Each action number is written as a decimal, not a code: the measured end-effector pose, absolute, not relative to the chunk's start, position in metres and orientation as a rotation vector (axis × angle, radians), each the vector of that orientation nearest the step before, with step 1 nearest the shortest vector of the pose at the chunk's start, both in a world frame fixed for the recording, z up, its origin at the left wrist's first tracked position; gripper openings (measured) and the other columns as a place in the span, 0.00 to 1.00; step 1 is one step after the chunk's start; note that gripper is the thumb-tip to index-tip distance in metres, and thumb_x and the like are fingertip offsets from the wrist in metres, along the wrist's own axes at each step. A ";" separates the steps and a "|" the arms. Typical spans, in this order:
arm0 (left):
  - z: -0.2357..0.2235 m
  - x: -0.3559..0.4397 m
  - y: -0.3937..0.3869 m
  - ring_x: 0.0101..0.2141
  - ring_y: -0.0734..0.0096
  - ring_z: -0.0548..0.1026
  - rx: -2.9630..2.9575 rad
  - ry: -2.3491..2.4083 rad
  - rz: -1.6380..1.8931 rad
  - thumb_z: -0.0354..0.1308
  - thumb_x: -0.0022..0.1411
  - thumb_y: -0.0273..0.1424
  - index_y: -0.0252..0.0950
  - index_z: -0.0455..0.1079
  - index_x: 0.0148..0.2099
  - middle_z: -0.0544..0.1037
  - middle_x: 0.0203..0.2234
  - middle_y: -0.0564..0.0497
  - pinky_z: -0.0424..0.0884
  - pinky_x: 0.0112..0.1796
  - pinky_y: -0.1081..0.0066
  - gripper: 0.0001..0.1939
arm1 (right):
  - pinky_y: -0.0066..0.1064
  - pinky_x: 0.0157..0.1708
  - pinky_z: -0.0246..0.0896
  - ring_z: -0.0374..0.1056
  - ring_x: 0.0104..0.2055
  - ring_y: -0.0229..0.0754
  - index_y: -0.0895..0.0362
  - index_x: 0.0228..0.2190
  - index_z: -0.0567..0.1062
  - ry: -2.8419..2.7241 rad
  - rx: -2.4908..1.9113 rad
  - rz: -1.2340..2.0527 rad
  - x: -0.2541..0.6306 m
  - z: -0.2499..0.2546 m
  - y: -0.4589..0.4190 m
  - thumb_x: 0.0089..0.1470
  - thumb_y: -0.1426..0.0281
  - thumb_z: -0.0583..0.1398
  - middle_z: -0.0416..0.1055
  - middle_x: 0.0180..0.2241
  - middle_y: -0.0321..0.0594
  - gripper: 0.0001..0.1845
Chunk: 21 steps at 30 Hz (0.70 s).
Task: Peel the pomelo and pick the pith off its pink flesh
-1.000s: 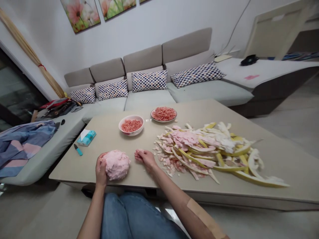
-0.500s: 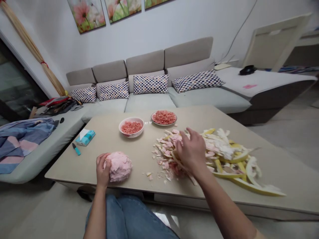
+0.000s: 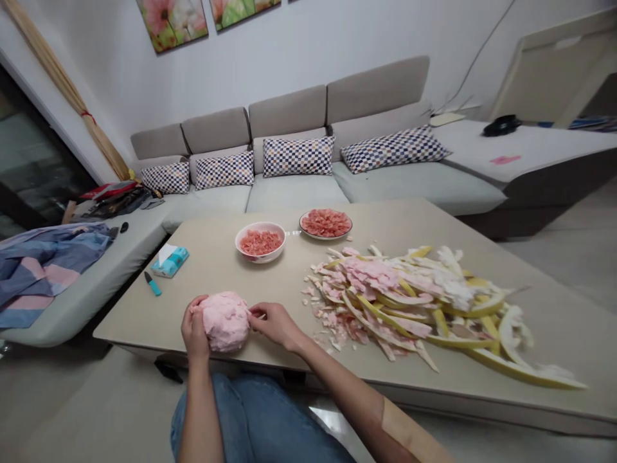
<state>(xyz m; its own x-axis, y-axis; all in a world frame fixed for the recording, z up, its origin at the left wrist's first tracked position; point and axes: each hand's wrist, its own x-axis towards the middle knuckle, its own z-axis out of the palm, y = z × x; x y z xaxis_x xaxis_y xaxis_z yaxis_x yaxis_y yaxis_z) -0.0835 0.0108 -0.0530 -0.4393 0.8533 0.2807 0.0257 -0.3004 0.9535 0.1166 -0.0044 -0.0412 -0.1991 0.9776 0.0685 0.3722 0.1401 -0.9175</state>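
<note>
A peeled pink pomelo (image 3: 225, 319) rests on the beige table (image 3: 270, 283) near its front edge. My left hand (image 3: 193, 331) is curled round the fruit's left side. My right hand (image 3: 274, 323) touches its right side, with the fingertips pinched at the pink pith. A big heap of yellow rind and pink pith scraps (image 3: 409, 296) lies to the right of my right hand.
A white bowl (image 3: 260, 242) and a plate (image 3: 326, 223) of red pomelo flesh stand farther back. A teal tissue pack (image 3: 169, 262) and a small teal-handled knife (image 3: 153, 283) lie at the table's left. A grey sofa (image 3: 299, 186) wraps round behind.
My right hand went out to the peel heap half a second ago and has come back to the pomelo's right side. The left hand has stayed on the fruit.
</note>
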 end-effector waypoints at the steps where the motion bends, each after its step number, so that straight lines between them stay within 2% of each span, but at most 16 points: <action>1: -0.054 -0.084 0.011 0.35 0.67 0.73 1.126 1.333 1.794 0.58 0.56 0.45 0.34 0.74 0.42 0.77 0.35 0.49 0.68 0.36 0.71 0.20 | 0.25 0.31 0.62 0.73 0.31 0.39 0.60 0.34 0.81 -1.706 -1.328 1.028 0.115 -0.040 -0.003 0.55 0.69 0.59 0.80 0.31 0.42 0.11; 5: -0.057 -0.086 0.013 0.34 0.69 0.73 1.096 1.292 1.728 0.63 0.54 0.45 0.35 0.74 0.43 0.76 0.34 0.50 0.68 0.35 0.73 0.20 | 0.24 0.26 0.57 0.70 0.25 0.37 0.60 0.24 0.80 -1.786 -1.432 0.928 0.112 -0.038 0.001 0.54 0.71 0.58 0.78 0.23 0.41 0.12; 8: -0.061 -0.085 0.017 0.36 0.68 0.73 1.134 1.282 1.763 0.62 0.56 0.45 0.35 0.75 0.42 0.77 0.36 0.48 0.68 0.37 0.72 0.19 | 0.24 0.24 0.57 0.70 0.23 0.37 0.59 0.20 0.77 -1.695 -1.489 1.007 0.109 -0.042 0.008 0.49 0.73 0.59 0.76 0.20 0.40 0.10; 11: -0.064 -0.086 0.020 0.38 0.66 0.73 1.149 1.293 1.830 0.60 0.57 0.44 0.34 0.75 0.40 0.77 0.37 0.47 0.69 0.39 0.71 0.18 | 0.24 0.24 0.60 0.71 0.23 0.38 0.58 0.19 0.74 -1.410 -1.504 1.199 0.104 -0.051 0.013 0.44 0.75 0.60 0.74 0.18 0.37 0.06; 15: -0.065 -0.087 0.019 0.37 0.66 0.74 1.072 1.244 1.869 0.60 0.58 0.43 0.34 0.75 0.39 0.77 0.35 0.48 0.69 0.39 0.71 0.16 | 0.23 0.23 0.65 0.73 0.23 0.39 0.56 0.18 0.70 -1.208 -1.497 1.386 0.097 -0.064 0.016 0.45 0.75 0.58 0.74 0.17 0.36 0.08; 21: -0.063 -0.091 0.013 0.36 0.67 0.74 0.985 1.191 1.906 0.61 0.55 0.42 0.34 0.76 0.38 0.78 0.35 0.49 0.69 0.37 0.71 0.16 | 0.23 0.24 0.64 0.72 0.23 0.38 0.58 0.19 0.72 -1.188 -1.522 1.298 0.099 -0.076 0.011 0.49 0.72 0.56 0.75 0.19 0.38 0.10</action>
<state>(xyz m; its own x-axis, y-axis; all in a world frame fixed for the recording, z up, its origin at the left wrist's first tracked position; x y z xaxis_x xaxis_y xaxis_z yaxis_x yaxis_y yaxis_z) -0.0908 0.0129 -0.0633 -0.4871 0.8385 0.2445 -0.1481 -0.3552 0.9230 0.0986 0.0111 -0.0763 0.0358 0.9693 -0.2433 0.1570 -0.2458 -0.9565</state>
